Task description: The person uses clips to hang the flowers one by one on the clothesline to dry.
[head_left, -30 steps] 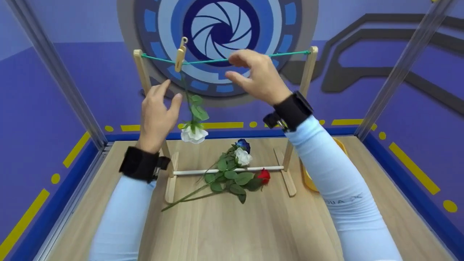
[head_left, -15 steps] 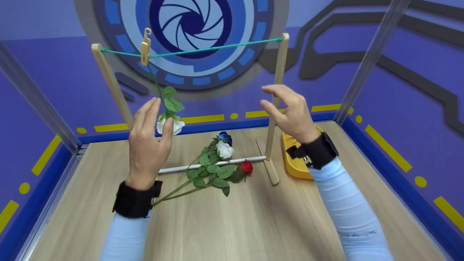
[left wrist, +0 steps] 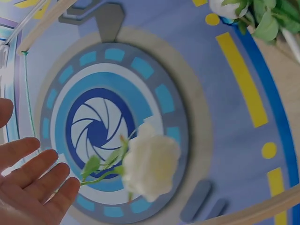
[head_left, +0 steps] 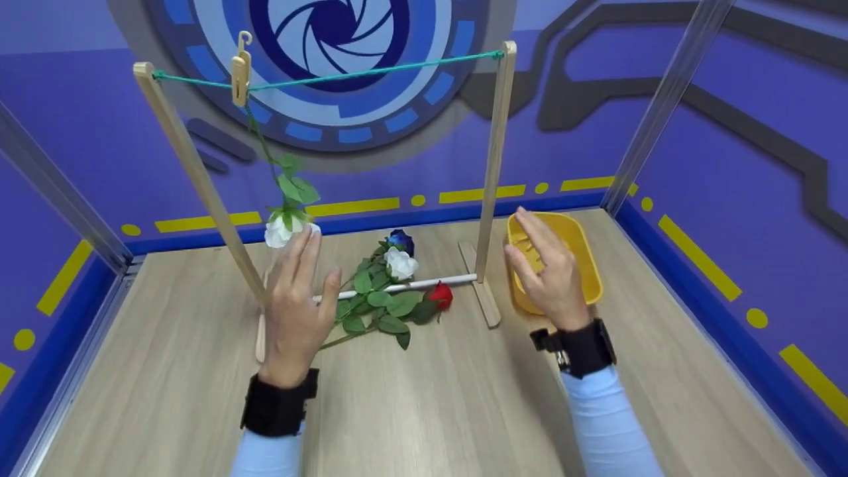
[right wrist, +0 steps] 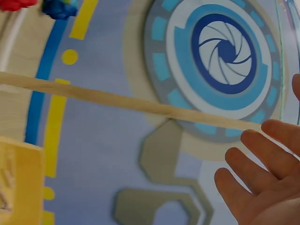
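A white rose [head_left: 283, 230] hangs head down from the green line [head_left: 371, 71], its stem held by a wooden clothespin [head_left: 240, 79] near the left post. My left hand [head_left: 298, 311] is raised in front of the wooden rack, fingers straight, its fingertips overlapping the hanging bloom in the head view. In the left wrist view the rose [left wrist: 152, 161] shows beyond the spread fingers [left wrist: 35, 166]. To the right, my right hand [head_left: 550, 278] holds nothing, fingers extended over the yellow basket [head_left: 591, 265]; the right wrist view shows its palm [right wrist: 267, 197] bare.
Across the rack's white lower bar [head_left: 430, 283] lie a blue rose [head_left: 401, 242], another white rose [head_left: 401, 264] and a red rose [head_left: 440, 296]. Small items lie in the basket. The rack's right post [head_left: 495, 165] stands between the flowers and the basket.
Both hands have come down from the line, the right one moving rightward to the basket. The head view has shifted, so the rack appears farther left. The rose still hangs from the clothespin.
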### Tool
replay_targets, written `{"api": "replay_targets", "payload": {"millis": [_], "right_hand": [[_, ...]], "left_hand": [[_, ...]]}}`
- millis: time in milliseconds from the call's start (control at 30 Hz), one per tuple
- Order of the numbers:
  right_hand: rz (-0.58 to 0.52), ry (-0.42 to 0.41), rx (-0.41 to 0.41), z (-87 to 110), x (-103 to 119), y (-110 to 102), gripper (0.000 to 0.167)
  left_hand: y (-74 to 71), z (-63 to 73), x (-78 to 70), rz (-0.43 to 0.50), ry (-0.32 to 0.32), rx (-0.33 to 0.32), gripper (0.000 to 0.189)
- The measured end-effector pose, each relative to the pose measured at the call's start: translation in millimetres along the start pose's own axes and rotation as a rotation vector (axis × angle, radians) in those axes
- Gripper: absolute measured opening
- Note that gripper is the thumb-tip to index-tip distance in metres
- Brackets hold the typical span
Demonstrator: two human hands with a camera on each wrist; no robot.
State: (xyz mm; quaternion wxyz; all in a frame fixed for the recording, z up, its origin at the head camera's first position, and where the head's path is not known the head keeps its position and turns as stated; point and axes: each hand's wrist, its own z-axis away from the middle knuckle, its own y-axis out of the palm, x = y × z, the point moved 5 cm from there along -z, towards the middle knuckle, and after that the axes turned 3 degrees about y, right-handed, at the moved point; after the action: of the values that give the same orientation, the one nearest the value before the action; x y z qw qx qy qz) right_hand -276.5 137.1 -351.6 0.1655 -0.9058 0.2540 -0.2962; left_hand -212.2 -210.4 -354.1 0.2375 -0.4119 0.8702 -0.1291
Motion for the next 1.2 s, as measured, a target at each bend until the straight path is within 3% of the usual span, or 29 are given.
{"api": "replay_targets", "payload": {"millis": [200, 433, 633, 867, 1200], "right_hand": [[0.067, 0.019, -0.006, 39.8, -18, 10, 0.056], [0.183, 0.126, 0.104, 67.3, -27, 22, 0.061], [0.258, 0.212, 0.201, 75.7, -33, 30, 0.063], [0.294, 0.286, 0.250, 78.8, -42, 36, 0.062], [0.306, 0.337, 0.307, 83.9, -51, 41, 0.063]], "left_hand": [[21.8, 25.6, 0.2, -0.033, -0.037, 0.060, 0.056], [45.4, 46.0, -3.2, -0.057, -0.072, 0.161, 0.059], [64.4, 57.0, -4.1, -0.085, -0.111, 0.253, 0.060], [89.8, 69.2, -0.9, -0.113, -0.155, 0.414, 0.061], [101.7, 79.6, -0.8, -0.135, -0.185, 0.486, 0.062]]}}
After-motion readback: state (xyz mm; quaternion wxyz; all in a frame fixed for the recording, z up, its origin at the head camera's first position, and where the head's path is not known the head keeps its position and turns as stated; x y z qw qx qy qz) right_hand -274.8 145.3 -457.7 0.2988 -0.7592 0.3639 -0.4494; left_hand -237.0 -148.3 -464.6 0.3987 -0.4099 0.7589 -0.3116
